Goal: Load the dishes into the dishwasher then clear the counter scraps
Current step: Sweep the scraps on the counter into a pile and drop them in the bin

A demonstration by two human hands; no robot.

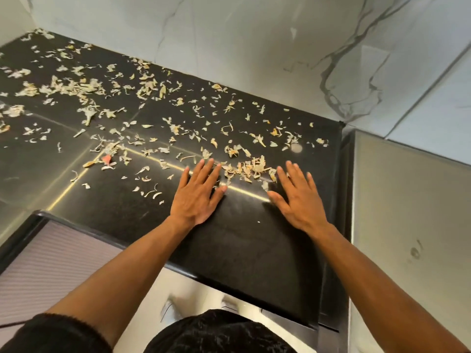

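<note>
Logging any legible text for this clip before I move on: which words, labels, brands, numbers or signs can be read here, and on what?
None: no text shows anywhere in this view.
The counter, the scraps, the marble wall and the steel panel carry no lettering.
Both hands, left and right, lie flat on the counter and cover no label that can be seen.

Bare counter (244,240) lies open near its front edge; scraps (244,169) crowd the space between both hands and litter everything beyond, wall (229,47) closing the back, steel panel (407,212) blocking right.
</note>
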